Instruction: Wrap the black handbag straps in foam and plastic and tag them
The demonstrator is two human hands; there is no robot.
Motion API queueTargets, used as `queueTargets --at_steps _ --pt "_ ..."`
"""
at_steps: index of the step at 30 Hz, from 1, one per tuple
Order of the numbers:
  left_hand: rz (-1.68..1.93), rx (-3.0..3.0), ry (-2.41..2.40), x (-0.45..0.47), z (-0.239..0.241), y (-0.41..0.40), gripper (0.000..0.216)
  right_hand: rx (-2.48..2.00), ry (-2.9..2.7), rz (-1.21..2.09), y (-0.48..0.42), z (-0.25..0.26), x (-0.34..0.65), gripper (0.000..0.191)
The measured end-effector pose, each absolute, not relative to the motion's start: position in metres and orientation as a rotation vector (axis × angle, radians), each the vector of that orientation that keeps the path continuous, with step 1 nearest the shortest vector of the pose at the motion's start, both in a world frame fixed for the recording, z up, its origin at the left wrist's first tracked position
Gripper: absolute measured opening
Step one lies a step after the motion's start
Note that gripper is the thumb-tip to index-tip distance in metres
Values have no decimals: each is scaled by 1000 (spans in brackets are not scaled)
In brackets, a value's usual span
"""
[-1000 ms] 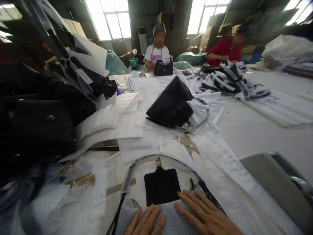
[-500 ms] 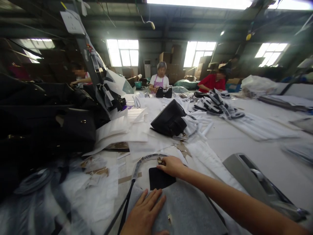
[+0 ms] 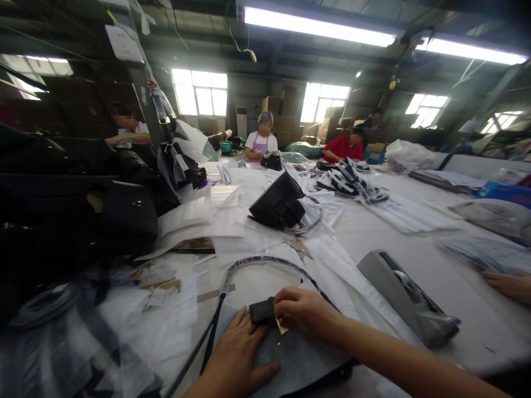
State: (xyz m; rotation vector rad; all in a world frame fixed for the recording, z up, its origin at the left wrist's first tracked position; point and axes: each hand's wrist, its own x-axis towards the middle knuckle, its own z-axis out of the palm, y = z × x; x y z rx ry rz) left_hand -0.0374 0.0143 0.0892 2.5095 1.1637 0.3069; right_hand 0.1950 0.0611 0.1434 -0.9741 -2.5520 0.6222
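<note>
A handbag [image 3: 309,356] lies in front of me, its body under a greyish-white wrap, with a film-wrapped handle [image 3: 259,258] arching away from me. My left hand [image 3: 238,354] rests flat on the wrapped body, fingers apart, beside the dark flap [image 3: 261,311]. Closed fingers of my right hand [image 3: 305,316] pinch the end of that flap, which is folded toward me. A gold metal clasp [image 3: 282,327] shows below these fingertips. Just under it, a small gold fitting [image 3: 279,343] sits on the bag body. My right fingers partly cover the flap end.
Another black handbag [image 3: 277,202] lies tilted beyond. Black bags [image 3: 128,213] are piled at left. A grey tape dispenser [image 3: 398,298] stands at right. White foam sheets [image 3: 194,218] cover part of the table. Someone's hand [image 3: 510,284] is at the right edge; several people work opposite.
My right hand has brought the flap and its clasp toward me, folding it over the wrapped body. My left hand stays flat on the bag. Another person's hand has appeared at right.
</note>
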Motion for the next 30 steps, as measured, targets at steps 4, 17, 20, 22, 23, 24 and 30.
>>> queueTargets --at_steps 4,17,20,22,23,24,30 --pt "307 2456 1168 -37 92 11 76 -833 -2637 537 40 117 206 21" --pt "682 2914 1096 -39 96 0 57 -660 -2612 328 30 93 220 33" --pt "1066 3061 1027 -38 93 -9 34 -665 -2624 291 28 87 219 32" --pt "1140 3147 834 -36 94 -12 25 -649 -2645 276 28 85 218 33" --pt "1105 3189 730 -35 96 -13 27 -635 -2659 270 28 84 218 33" --pt "1046 3220 642 -34 98 -13 31 -623 -2672 266 28 83 218 33" --pt "788 3153 477 -25 100 -9 32 -655 -2684 275 26 80 218 31"
